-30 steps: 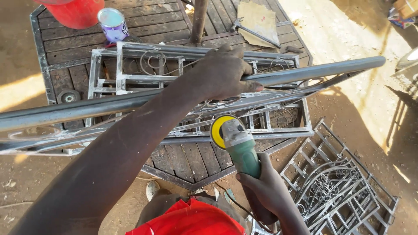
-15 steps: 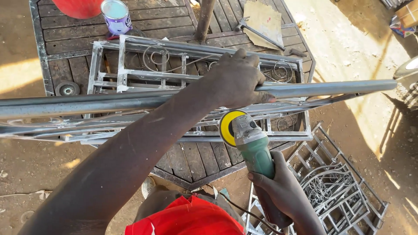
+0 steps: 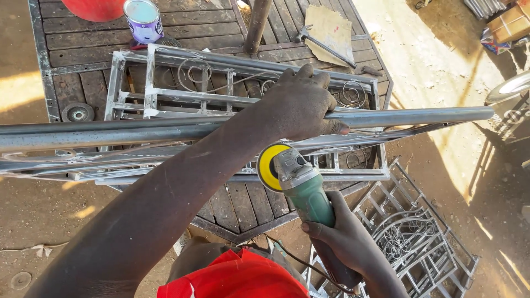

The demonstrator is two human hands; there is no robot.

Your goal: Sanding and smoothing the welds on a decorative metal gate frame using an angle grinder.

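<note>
Grinder (image 3: 301, 185) lower, purple-labelled can (image 3: 144, 21) behind.

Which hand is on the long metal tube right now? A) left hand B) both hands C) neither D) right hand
A: the left hand lies over the long metal tube, gripping it, while the right hand holds the green angle grinder just below the tube.

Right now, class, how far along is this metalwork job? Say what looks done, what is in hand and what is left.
Done: the scrollwork frame on the wooden table is assembled. In hand: left hand grips the long steel tube; right hand holds the green angle grinder, its yellow disc beside the tube. Left: apparently grinding; contact isn't visible.
</note>
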